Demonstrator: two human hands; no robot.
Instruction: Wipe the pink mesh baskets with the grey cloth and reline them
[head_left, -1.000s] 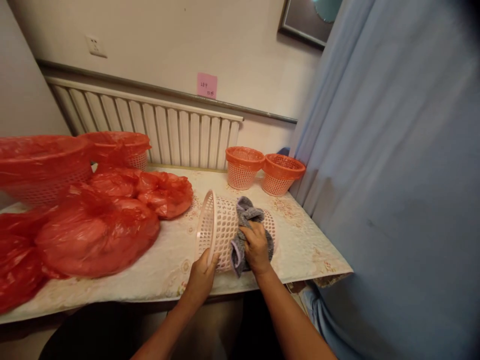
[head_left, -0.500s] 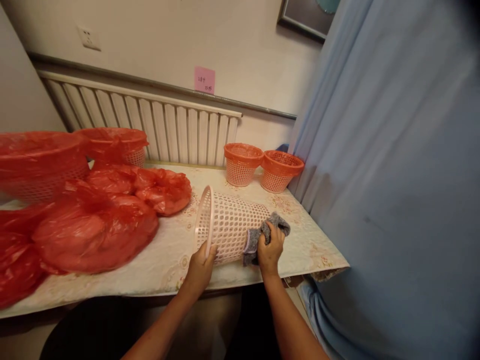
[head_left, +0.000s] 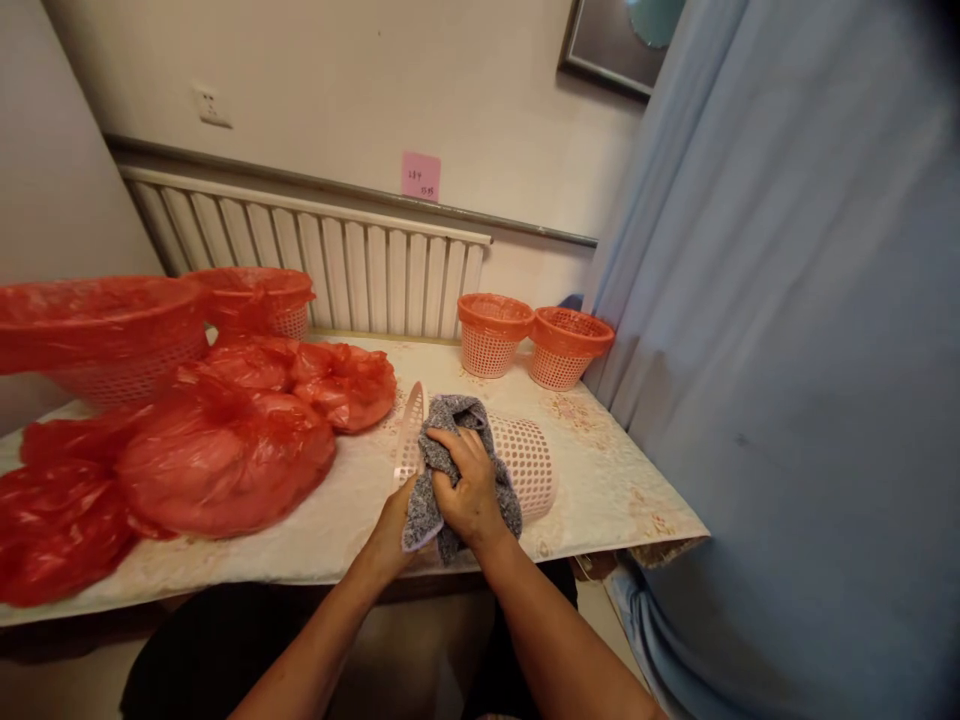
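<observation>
A pale pink perforated basket (head_left: 529,462) lies on its side on the cloth-covered table, its open rim facing left. My left hand (head_left: 394,530) grips the lower part of the rim; its fingertips are partly hidden by the cloth. My right hand (head_left: 471,490) is closed on a grey cloth (head_left: 454,412) and presses it against the basket's side, near the rim. Part of the cloth hangs down in front of the basket and covers its middle.
Tied red plastic bags (head_left: 232,465) lie at the left, before two large red-lined baskets (head_left: 127,375). Two smaller red-lined baskets (head_left: 491,352) stand at the back right. A blue curtain (head_left: 787,300) hangs along the right side.
My right hand has moved left along the basket with the grey cloth, from near the base to near the rim. The view has shifted slightly.
</observation>
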